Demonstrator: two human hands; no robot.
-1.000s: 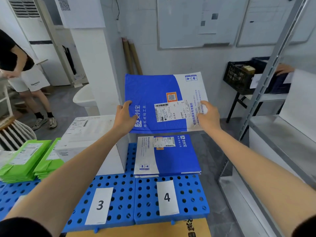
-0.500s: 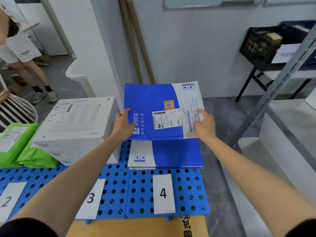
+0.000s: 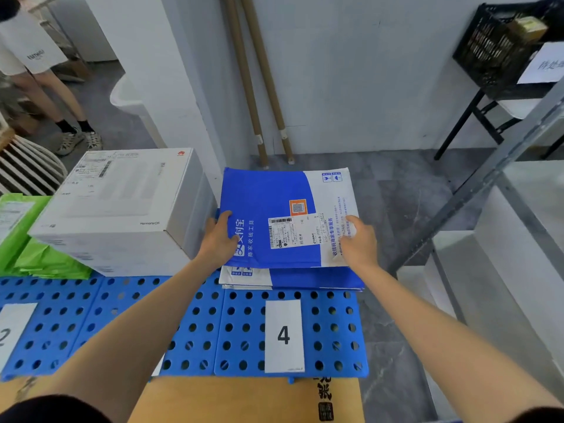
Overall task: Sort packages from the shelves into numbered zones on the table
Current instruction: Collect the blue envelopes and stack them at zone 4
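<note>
Fingers: your left hand (image 3: 217, 244) pinched the left edge of the flat blue-and-white mailing envelope (image 3: 268, 206), thumb on top and the other fingers tucked beneath. Your right hand (image 3: 359, 244) pinched the right edge the same way, thumb pressed on the white part and the rest hidden under it.
Envelope: you held it roughly level and printed face up, with a white shipping label and an orange square code near its middle. It lay over the stack of matching blue-and-white envelopes (image 3: 305, 277) and covered most of it. You could not tell whether it touched the stack.
Zone 4: the stack sat at the far end of the blue perforated plastic panel (image 3: 331, 328), just behind the white card printed "4" (image 3: 283, 335).
Beside your left hand: a white cardboard box (image 3: 122, 203) stood on the panel, close to your knuckles.
Far left: a pile of green plastic mailers (image 3: 42, 261) lay just beside the box, and a white card printed "2" (image 3: 10, 334) was cut off by the frame.
Near edge: a brown cardboard sheet (image 3: 244, 398) showed below the panel.
Behind: two brown cardboard tubes (image 3: 253, 80) leaned against the wall, and a black plastic crate (image 3: 491, 47) sat at upper right. A grey metal shelf upright (image 3: 488, 184) slanted across the right, and another person's legs (image 3: 45, 83) stood at upper left.
</note>
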